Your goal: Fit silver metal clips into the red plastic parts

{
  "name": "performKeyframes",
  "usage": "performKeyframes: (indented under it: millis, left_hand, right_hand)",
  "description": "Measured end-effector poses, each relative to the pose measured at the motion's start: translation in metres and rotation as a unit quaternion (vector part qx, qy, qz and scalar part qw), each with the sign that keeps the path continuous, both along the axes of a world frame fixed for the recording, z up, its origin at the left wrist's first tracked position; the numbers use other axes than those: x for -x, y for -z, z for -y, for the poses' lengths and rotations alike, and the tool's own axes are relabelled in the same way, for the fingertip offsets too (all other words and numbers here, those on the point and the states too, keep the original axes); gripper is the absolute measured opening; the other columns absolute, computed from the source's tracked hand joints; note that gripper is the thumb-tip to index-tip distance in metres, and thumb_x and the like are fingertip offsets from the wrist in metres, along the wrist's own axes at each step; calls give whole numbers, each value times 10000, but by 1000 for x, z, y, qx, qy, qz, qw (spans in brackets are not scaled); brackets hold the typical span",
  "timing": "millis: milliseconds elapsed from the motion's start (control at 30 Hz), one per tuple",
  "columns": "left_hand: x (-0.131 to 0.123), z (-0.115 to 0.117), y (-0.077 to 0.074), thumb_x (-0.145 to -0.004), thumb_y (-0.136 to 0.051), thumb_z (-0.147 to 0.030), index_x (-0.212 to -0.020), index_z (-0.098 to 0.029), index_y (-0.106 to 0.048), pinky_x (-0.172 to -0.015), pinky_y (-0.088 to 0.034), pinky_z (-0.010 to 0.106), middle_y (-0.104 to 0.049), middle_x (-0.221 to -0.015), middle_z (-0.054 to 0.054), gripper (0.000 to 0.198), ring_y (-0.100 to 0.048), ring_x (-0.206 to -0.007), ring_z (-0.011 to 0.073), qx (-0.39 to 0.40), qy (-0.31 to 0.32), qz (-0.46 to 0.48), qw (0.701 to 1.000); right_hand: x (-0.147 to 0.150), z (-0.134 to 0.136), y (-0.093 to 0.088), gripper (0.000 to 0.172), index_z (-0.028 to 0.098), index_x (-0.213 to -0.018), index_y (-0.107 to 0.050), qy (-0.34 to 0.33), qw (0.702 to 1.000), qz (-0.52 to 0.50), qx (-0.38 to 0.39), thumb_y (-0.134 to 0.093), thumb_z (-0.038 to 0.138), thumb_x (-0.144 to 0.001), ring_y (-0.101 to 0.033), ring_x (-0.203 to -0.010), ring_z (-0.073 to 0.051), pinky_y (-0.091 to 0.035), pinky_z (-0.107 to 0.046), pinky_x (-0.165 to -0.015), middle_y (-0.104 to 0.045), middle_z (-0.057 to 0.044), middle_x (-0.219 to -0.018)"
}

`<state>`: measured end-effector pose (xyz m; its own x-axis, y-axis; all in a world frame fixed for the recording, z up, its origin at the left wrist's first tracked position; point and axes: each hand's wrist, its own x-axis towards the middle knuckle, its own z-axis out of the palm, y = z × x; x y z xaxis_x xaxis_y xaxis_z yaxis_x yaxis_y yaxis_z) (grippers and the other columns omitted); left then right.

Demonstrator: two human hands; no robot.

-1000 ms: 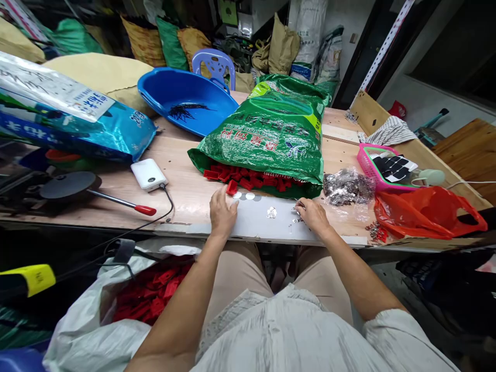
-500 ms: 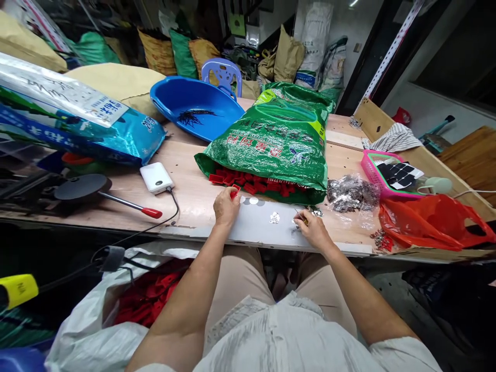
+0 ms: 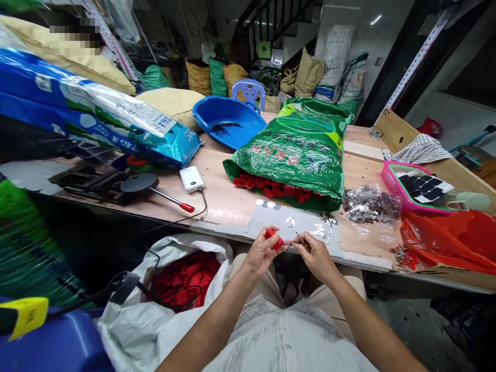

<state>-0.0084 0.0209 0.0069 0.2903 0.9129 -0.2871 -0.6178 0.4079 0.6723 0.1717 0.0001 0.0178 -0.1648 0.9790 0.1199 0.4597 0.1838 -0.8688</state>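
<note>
My left hand (image 3: pixel 262 251) is closed on a small red plastic piece (image 3: pixel 273 239), held just off the table's front edge above my lap. My right hand (image 3: pixel 315 254) pinches a thin metal tool (image 3: pixel 299 239) whose tip points at the red piece. Beyond them, small shiny metal bits (image 3: pixel 321 227) lie scattered on a grey sheet (image 3: pixel 279 221). A green sack (image 3: pixel 298 147) lies on the table with several red pieces (image 3: pixel 271 187) spilling from its mouth.
A white bag of red pieces (image 3: pixel 182 279) sits by my left knee. On the wooden table (image 3: pixel 220 194) are a white power bank (image 3: pixel 191 179), a blue basin (image 3: pixel 228 121), a blue sack (image 3: pixel 96 121), a bag of metal parts (image 3: pixel 368 203), a pink basket (image 3: pixel 414 188) and a red bag (image 3: pixel 449 240).
My left hand picked a red piece from the pile at the sack's mouth and drew back to the table edge. My right hand came in to meet it. The view swung left.
</note>
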Motion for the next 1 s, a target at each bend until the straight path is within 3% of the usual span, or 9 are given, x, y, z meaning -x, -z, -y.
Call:
performKeyframes:
  millis: [100, 200, 267, 333, 400, 467, 633, 833, 1000]
  left_hand:
    - [-4, 6, 0, -649, -843, -260, -934, -195, -500, -485, -428, 153, -623, -803, -22, 451, -711, -700, 157, 5, -13, -18, 1000]
    - [-9, 10, -2, -660, -838, -276, -1036, -203, -519, -447, -391, 147, -624, -818, -15, 499, -705, -658, 153, 11, -25, -44, 999]
    - [-11, 12, -5, -682, -824, -267, -1072, -198, -537, -542, -482, 181, -612, -810, -15, 489, -712, -714, 161, 21, -28, -36, 999]
    - [-12, 14, -7, -671, -826, -218, -1075, -192, -555, -734, -558, 262, -620, -879, 1, 487, -716, -833, 183, 32, -24, -4, 999]
    - [-12, 15, -9, -627, -834, -139, -1080, -196, -572, -901, -544, 343, -626, -986, 19, 526, -702, -944, 206, 36, -19, 24, 999]
    - [-12, 17, -11, -604, -835, -102, -1070, -194, -588, -964, -518, 373, -621, -1057, 32, 535, -685, -1000, 216, 28, -18, 27, 999]
    - [-15, 22, -10, -622, -858, -226, -1016, -152, -606, -834, -548, 303, -645, -975, 42, 474, -685, -866, 161, -21, -26, -14, 999]
    - [-17, 27, -4, -552, -881, -389, -963, -130, -601, -599, -547, 273, -673, -805, 27, 561, -643, -590, 119, -45, -35, -59, 997]
    - [-17, 31, 3, -452, -910, -393, -820, -104, -633, -626, -538, 277, -684, -732, 45, 544, -632, -615, 127, -49, -45, -117, 991]
  right_hand:
    - [-4, 7, 2, 167, 207, -895, -601, 6, 1000, -4, 8, -514, 349, -908, -536, -629, -131, -410, -238, -614, -633, 6, -768]
    - [-11, 11, 4, 181, 205, -888, -602, 15, 1000, -6, 8, -519, 364, -911, -530, -625, -129, -410, -235, -608, -625, 6, -761]
    - [-14, 12, 5, 189, 205, -876, -603, 23, 1000, -5, 4, -523, 373, -909, -539, -642, -133, -418, -236, -618, -628, 2, -773]
    - [-16, 13, 5, 194, 204, -881, -608, 32, 999, -6, 2, -524, 378, -907, -559, -673, -142, -430, -239, -636, -636, -6, -794]
    - [-16, 13, 5, 204, 202, -892, -613, 40, 999, -7, -2, -523, 385, -908, -578, -702, -152, -444, -244, -661, -646, -14, -808]
    - [-16, 13, 4, 221, 199, -900, -618, 44, 999, -7, -6, -522, 398, -908, -591, -726, -160, -454, -249, -685, -656, -21, -819]
    - [-16, 15, 3, 291, 191, -924, -637, 58, 998, 2, 6, -543, 464, -892, -617, -754, -176, -476, -248, -695, -683, -43, -851]
    - [-25, 13, 14, 376, 195, -950, -678, 69, 997, 22, 14, -601, 542, -829, -632, -705, -168, -493, -217, -613, -712, -47, -877]
    - [-33, 13, 22, 418, 197, -975, -693, 64, 997, 33, 15, -632, 567, -789, -615, -646, -171, -480, -218, -544, -712, -44, -820]
